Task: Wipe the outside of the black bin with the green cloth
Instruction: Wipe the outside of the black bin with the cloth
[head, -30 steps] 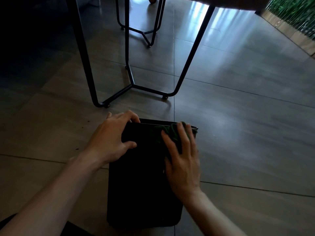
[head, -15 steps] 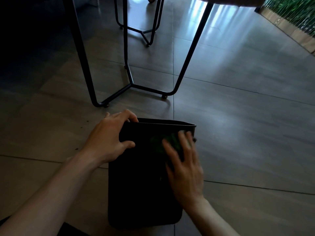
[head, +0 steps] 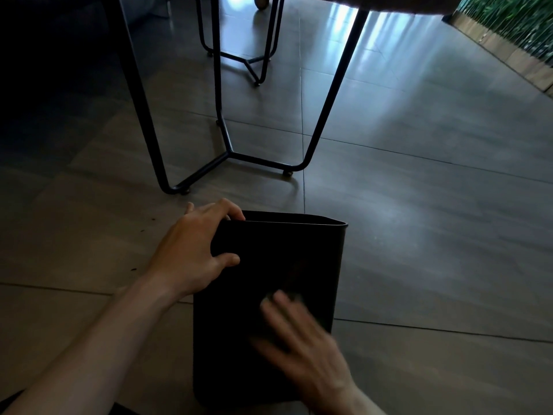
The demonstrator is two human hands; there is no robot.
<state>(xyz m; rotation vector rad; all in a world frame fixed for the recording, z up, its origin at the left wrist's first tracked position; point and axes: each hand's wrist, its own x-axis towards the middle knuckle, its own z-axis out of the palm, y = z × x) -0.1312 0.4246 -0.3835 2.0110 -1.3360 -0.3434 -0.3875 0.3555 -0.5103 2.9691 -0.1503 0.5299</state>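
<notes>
The black bin (head: 269, 256) lies on its side on the tiled floor, its open mouth pointing away from me. My left hand (head: 194, 250) grips the bin's left rim corner, fingers curled over the edge and thumb on the upper wall. My right hand (head: 302, 345) lies flat on the bin's upper wall near its lower half, blurred by motion. The green cloth (head: 291, 295) is pressed under that hand; only a dark, blurred bit shows past the fingertips.
Black metal table legs (head: 227, 151) stand on the floor just beyond the bin, with a second frame (head: 254, 61) farther back. A wooden edge with green plants (head: 514, 34) runs along the top right. Open tiled floor (head: 434, 235) lies to the right.
My right hand has slid with the cloth from the bin's rim down along the upper wall toward me. My left hand has kept its grip on the rim.
</notes>
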